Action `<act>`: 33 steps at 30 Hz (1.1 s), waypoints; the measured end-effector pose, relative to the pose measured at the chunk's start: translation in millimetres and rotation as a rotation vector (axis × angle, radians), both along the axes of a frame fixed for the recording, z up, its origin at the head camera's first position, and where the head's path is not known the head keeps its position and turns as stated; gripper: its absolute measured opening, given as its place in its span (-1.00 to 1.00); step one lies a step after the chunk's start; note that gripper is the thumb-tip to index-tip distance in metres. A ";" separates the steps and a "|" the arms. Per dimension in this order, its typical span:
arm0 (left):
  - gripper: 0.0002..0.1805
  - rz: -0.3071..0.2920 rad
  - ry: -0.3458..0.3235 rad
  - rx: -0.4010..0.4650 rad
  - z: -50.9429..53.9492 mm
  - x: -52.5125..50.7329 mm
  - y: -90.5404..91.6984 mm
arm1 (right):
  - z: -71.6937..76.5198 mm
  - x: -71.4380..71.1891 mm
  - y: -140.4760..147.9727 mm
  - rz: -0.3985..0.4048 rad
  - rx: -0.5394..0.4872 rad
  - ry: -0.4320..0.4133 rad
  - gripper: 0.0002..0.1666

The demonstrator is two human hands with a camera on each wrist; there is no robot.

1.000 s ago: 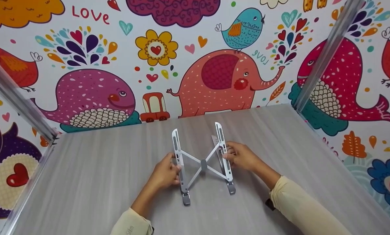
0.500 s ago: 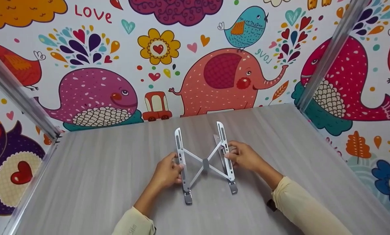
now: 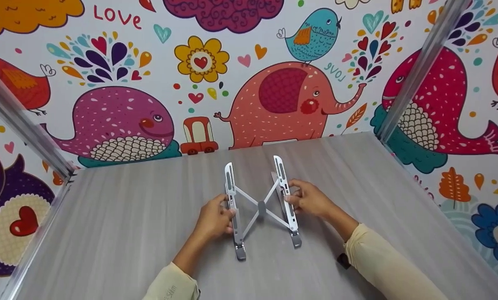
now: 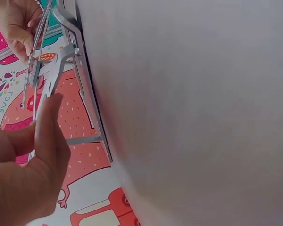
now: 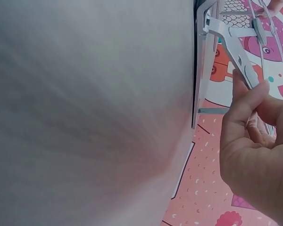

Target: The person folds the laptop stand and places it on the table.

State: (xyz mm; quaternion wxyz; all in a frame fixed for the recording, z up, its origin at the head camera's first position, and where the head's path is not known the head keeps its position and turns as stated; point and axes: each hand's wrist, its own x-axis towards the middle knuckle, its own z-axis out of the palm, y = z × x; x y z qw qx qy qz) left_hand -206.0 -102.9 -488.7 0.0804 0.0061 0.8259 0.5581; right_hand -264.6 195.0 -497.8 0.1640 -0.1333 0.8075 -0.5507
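A silver folding stand (image 3: 261, 209) with two side rails and crossed bars joined by a grey hub stands on the table in the head view. The left hand (image 3: 214, 217) pinches its left rail between thumb and fingers. At the right rail, the right hand (image 3: 311, 199) grips with thumb and fingertips. Up close in the left wrist view, the left hand (image 4: 30, 165) holds the raised rail (image 4: 52, 77) above the base rail. Likewise, the right wrist view has the right hand (image 5: 254, 146) pinching the other upper rail (image 5: 236, 52).
The wood-grain table (image 3: 128, 225) extends around the stand. A wall with cartoon animals (image 3: 282, 104) rises behind it. Metal posts stand at the left (image 3: 28, 121) and right (image 3: 417, 75) back corners.
The left rail of the stand has shifted slightly to the right with the left hand, so the two rails are a little closer together. Both hands keep their hold.
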 end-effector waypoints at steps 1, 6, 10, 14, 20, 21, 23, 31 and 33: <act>-0.62 -0.001 0.000 0.000 0.2 0.0 0.2 | -0.3 -0.3 -0.3 -0.003 0.004 -0.002 -0.63; -0.62 -0.001 -0.002 0.002 0.5 -0.7 1.6 | -1.6 -0.3 -2.0 -0.006 0.013 0.003 -0.62; -0.61 0.000 -0.006 0.000 -0.1 -0.8 3.2 | -3.2 0.2 -3.2 -0.003 0.016 0.006 -0.63; -0.58 0.003 -0.019 -0.005 -0.2 -1.2 5.3 | -3.4 1.1 -5.1 -0.009 0.007 -0.014 -0.65; -0.60 0.008 -0.023 0.002 0.8 -3.0 7.3 | -1.9 1.6 -10.3 -0.010 -0.020 -0.042 -0.65; -0.60 0.007 -0.019 0.003 1.0 -3.3 7.7 | -1.9 1.5 -11.0 -0.012 -0.019 -0.040 -0.65; -0.60 0.003 -0.018 0.008 0.8 -4.1 8.5 | -1.8 1.5 -12.3 -0.018 -0.018 -0.042 -0.66; -0.56 0.002 -0.029 0.011 1.1 -5.4 9.7 | -2.5 2.6 -17.6 -0.027 -0.015 -0.042 -0.64; -0.56 0.004 -0.033 0.007 1.8 -6.2 10.4 | -3.0 2.6 -19.4 -0.019 -0.023 -0.032 -0.66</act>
